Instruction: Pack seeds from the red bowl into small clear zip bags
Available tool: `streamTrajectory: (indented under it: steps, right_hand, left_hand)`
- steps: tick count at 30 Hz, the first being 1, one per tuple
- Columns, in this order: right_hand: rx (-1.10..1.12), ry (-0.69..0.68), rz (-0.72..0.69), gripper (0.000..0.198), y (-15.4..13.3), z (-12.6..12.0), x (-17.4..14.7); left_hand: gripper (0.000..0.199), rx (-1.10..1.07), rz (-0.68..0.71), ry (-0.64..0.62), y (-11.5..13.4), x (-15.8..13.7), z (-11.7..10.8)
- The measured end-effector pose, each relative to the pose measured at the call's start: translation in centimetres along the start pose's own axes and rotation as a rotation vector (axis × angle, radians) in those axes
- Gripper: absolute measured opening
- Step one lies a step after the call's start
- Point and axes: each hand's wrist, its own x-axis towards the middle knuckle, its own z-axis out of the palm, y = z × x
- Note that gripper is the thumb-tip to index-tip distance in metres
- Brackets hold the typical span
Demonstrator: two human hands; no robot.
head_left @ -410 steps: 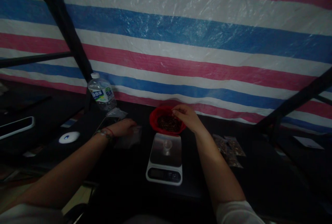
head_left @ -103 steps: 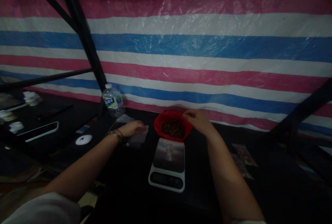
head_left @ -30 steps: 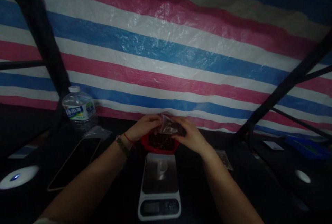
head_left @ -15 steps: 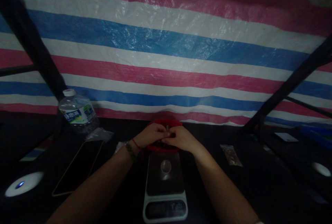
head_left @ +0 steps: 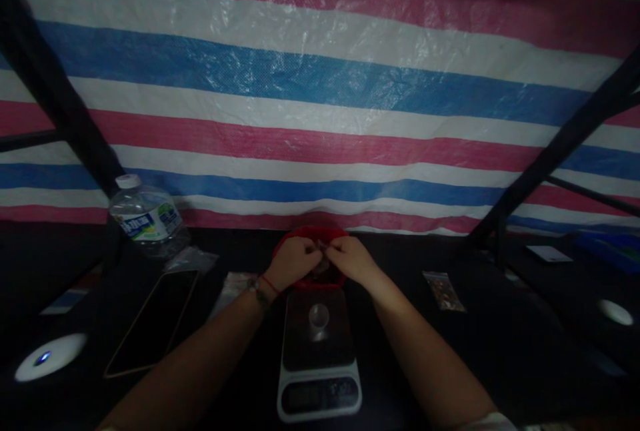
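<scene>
Over a red bowl [head_left: 285,242] at the back of the black table, my left hand [head_left: 299,262] and my right hand [head_left: 351,258] meet with fingers pinched. Between their fingertips is what looks like a small plastic bag [head_left: 323,260], dim and partly hidden by the fingers. Dark contents lie low in the bowl, too shadowed to make out. Directly in front of the bowl stands a kitchen scale [head_left: 320,349] with a white body and dark plate. On that plate sits a small clear cup [head_left: 319,317], between my forearms.
To the left are a clear plastic bottle [head_left: 149,221], a phone [head_left: 155,321], plastic bags [head_left: 233,290] and a white oval device [head_left: 50,356]. A filled zip bag [head_left: 444,291] lies right. Striped sheeting [head_left: 320,104] hangs behind, between dark metal posts [head_left: 545,158].
My hands have drawn slightly apart at the fingertips and turned, showing more of what they pinch. The view has shifted a little; the scale and cup stay put.
</scene>
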Motion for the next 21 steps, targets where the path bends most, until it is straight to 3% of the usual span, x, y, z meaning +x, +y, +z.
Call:
streamTrajectory:
  steps: [2,4,7,9,12,14,18,21]
  right_hand:
    - [-0.080,0.067,0.027,0.027,0.3,-0.3,0.1]
    - [-0.054,0.002,0.028,0.029,0.9,-0.6,0.1]
    - [0.081,-0.105,-0.066,0.023,1.6,-0.9,0.0]
    - [0.169,-0.078,-0.159,0.020,1.7,-1.1,-0.2]
    - [0.238,-0.065,-0.262,0.059,1.6,-1.1,-0.3]
    - [0.268,-0.161,-0.271,0.070,1.6,-1.0,-0.3]
    - [0.335,-0.378,-0.190,0.041,2.5,-1.0,0.1]
    - [0.422,-0.326,-0.126,0.032,3.3,-1.3,0.3]
  left_hand:
    - [0.023,0.141,0.042,0.073,-0.2,0.2,-0.2]
    - [0.025,0.206,0.086,0.084,-0.5,0.3,-0.6]
    - [0.023,0.232,0.159,0.074,-0.8,0.4,-1.2]
    - [0.020,0.212,0.204,0.057,-0.9,0.3,-1.5]
    - [0.017,0.182,0.304,-0.020,-0.9,0.0,-2.1]
    - [0.019,0.179,0.361,-0.065,-0.8,-0.1,-2.5]
    - [0.023,0.172,0.337,-0.004,-0.7,-0.2,-3.5]
    - [0.021,0.136,0.304,0.133,-0.8,0.0,-4.0]
